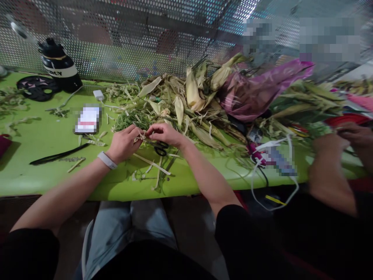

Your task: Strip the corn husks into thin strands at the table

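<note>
Two bare hands work close together over a green tabletop point(96, 188), their fingertips almost meeting. The left hand point(125, 140), with a pale wristband point(107, 160) at its wrist, has its fingers bunched narrowly around a pale, fibrous piece point(141, 137), which sits between the hands. The right hand point(163, 134) comes in from the other side, thumb and forefinger drawn near each other at that piece; whether they grip it or only touch it, I cannot tell. Black scissors point(161, 149) show their handles just below the right hand (the blades are hard to make out), and several pale stalks point(153, 164) lie loose on the near part of the table. Just beyond the hands is a heap of green shreds point(131, 119), and behind and to the right of it spreads a large pile of dry corn husks point(192, 93), with a purple plastic bag point(247, 95) against its right side. To the left lie a phone point(88, 119) with a lit screen, a white charger point(98, 95) and a long black strap point(58, 154); a dark bottle point(61, 68) stands farther back, near a perforated metal screen point(116, 39). At far right, a co-worker's hands point(355, 134) are over the same table, too blurred for their fingers to be read.
</note>
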`<state>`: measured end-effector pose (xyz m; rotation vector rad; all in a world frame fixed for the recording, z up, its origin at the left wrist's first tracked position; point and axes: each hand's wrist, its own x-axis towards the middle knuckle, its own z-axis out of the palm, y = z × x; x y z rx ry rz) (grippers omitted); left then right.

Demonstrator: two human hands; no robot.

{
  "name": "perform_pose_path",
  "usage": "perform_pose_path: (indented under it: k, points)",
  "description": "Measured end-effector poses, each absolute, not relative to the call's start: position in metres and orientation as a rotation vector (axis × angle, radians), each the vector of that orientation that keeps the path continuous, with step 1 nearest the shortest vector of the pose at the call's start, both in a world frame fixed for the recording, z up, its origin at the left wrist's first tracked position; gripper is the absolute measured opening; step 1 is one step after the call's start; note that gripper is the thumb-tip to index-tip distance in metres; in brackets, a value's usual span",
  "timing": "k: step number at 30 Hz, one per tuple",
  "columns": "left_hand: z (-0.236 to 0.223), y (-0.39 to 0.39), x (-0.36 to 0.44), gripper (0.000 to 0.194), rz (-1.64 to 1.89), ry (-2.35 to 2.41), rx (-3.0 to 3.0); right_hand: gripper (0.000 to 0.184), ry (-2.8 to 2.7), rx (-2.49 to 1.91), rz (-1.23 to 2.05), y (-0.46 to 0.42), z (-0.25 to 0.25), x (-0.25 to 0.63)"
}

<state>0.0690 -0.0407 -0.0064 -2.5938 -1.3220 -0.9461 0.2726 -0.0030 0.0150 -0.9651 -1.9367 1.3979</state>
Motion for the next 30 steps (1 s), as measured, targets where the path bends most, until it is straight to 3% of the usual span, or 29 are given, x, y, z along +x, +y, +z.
perform_pose_path:
  k: [13, 25, 30]
  points:
    - [-0.004, -0.043, 0.078, 0.032, -0.633, -1.542, -2.594, 0.029, -1.914, -0.958, 1.467, 0.001, 0.002, 0.272]
    - [-0.01, -0.04, 0.072, 0.019, -0.768, -1.453, -2.634, 0.02, -1.855, -0.996, 1.221, 0.003, 0.006, 0.278]
    - [-0.004, -0.041, 0.07, 0.02, -0.79, -1.452, -2.746, 0.026, -1.972, -0.96, 1.3, 0.003, 0.016, 0.286]
